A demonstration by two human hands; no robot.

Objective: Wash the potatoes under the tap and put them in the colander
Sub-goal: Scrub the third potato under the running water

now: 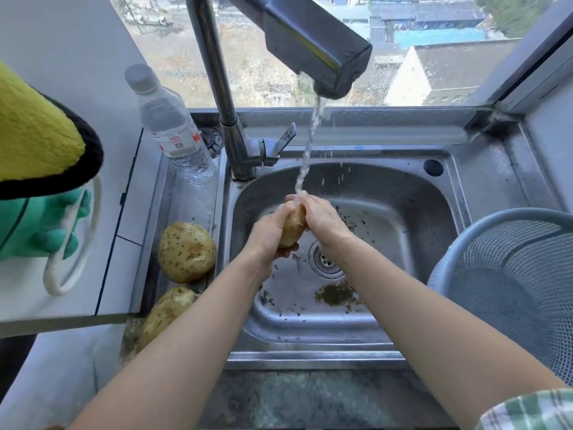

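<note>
A person stands at a steel sink (403, 193) below a window, both bare arms stretched out over the basin. The left hand (269, 234) cups a potato (293, 228) from below, fingers curled round it. The right hand (323, 221) grips it from the right side. The potato is over the middle of the basin, under water running from the tap (310, 35). A second potato (186, 251) and a third potato (167, 311) lie just left of the sink. A mesh colander (496, 213) stands at the right. Dirt (336, 294) lies near the drain.
</note>
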